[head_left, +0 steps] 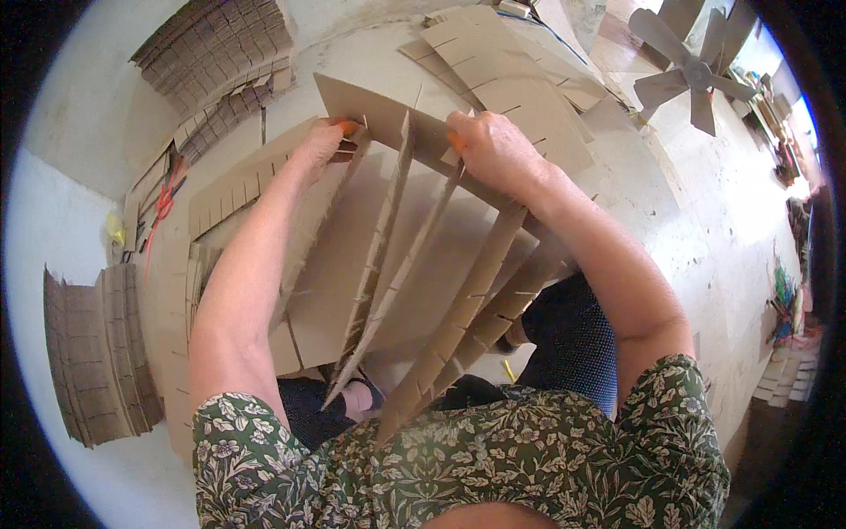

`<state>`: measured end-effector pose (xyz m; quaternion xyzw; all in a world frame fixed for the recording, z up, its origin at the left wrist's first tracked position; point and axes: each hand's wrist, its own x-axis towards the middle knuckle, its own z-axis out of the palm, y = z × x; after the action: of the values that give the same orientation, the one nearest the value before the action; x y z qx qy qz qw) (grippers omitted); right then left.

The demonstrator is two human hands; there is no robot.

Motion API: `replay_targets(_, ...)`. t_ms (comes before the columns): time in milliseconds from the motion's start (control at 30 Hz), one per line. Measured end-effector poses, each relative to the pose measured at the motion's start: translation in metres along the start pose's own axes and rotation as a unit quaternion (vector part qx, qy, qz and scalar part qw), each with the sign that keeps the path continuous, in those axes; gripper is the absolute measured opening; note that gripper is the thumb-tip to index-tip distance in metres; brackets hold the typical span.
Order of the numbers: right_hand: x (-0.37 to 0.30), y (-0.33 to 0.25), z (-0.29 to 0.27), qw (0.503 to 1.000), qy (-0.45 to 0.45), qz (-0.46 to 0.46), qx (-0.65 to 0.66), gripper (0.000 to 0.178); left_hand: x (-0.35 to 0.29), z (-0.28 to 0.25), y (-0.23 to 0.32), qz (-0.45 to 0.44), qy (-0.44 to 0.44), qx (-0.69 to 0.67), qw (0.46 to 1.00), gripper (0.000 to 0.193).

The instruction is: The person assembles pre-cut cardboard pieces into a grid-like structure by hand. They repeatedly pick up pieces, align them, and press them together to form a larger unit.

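Head view, single camera. Landmark: the cross strip (429, 145), a long brown cardboard piece standing on edge in front of the wearer, slanting down to the right.

Near side of it: five slotted strips (463, 317) running back toward the wearer's torso, fanned, edges up, notches along their edges. Brown faces plain.

Left hand (324, 145): at the cross strip's left part, fingers narrow, pinching the leftmost slotted strip's far end at the joint. Orange at the fingertips.

Right hand (498, 152): along the middle of the cross strip, thumb and fingers closed over its upper edge, beside the third strip's end. Orange here too.

Beyond the cross strip, to the right: flat cardboard sheets (489, 57), slit at the edges; farther right, a grey fan (696, 75). Well left of the strip: a tall slotted stack (216, 53), a red-orange object (165, 203), exact kind unclear, and nearer the wearer, another bundle (101, 353).
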<state>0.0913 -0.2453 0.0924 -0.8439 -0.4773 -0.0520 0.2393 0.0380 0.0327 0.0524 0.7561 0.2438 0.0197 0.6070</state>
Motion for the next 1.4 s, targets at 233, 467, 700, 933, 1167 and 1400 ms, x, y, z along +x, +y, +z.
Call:
replay_targets(233, 0.005, -0.010, -0.003, 0.999, -0.025, 0.022, 0.016, 0.012, -0.016, -0.003, -0.004, 0.033, 0.131, 0.134, 0.982, 0.026)
replay_targets(467, 0.009, -0.018, 0.000, 0.999, -0.032, 0.000, 0.003, 0.011, -0.009, 0.000, -0.011, 0.109, 0.225, 0.207, 0.946, 0.027)
replay_targets(700, 0.011, -0.014, 0.007, 0.999, -0.047, 0.012, -0.016, 0.012, 0.004, -0.010, -0.025, 0.097, 0.166, 0.122, 0.974, 0.024)
replay_targets(933, 0.031, -0.020, 0.008, 0.997, -0.072, 0.000, -0.001, 0.012, -0.021, -0.026, -0.019, 0.053, 0.053, -0.074, 0.994, 0.028)
replay_targets(1167, 0.068, -0.001, 0.051, 0.995, -0.073, 0.012, -0.064, 0.012, -0.089, -0.047, -0.013, 0.007, 0.053, 0.032, 0.998, 0.040)
replay_targets(1400, 0.059, 0.001, 0.038, 0.993, -0.099, -0.006, -0.070, 0.011, -0.141, -0.049, -0.040, 0.097, 0.075, 0.214, 0.969, 0.029)
